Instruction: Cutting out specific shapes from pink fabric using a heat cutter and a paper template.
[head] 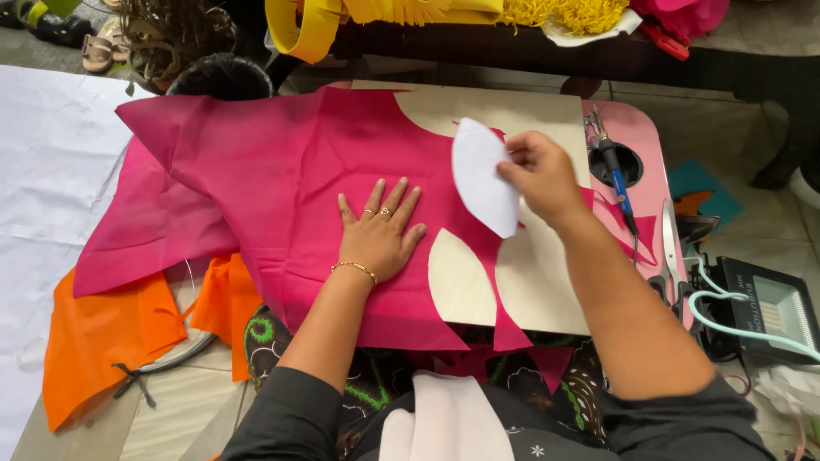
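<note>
Pressing my left hand point(378, 232) flat, fingers spread and grasping nothing, I pin the pink fabric point(282, 188) on the worktop point(547, 111). My right hand point(540, 173) pinches a white leaf-shaped template point(481, 175) just right of it, above the fabric's cut edge.

Board point(512, 111) largely under pink fabric point(282, 171); yellow material point(564, 13) cut off at top edge.

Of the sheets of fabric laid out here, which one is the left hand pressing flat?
The left hand lies palm-down on the large pink fabric spread over the board. The orange pieces lie untouched at the lower left, and the white sheet lies farther left.
</note>
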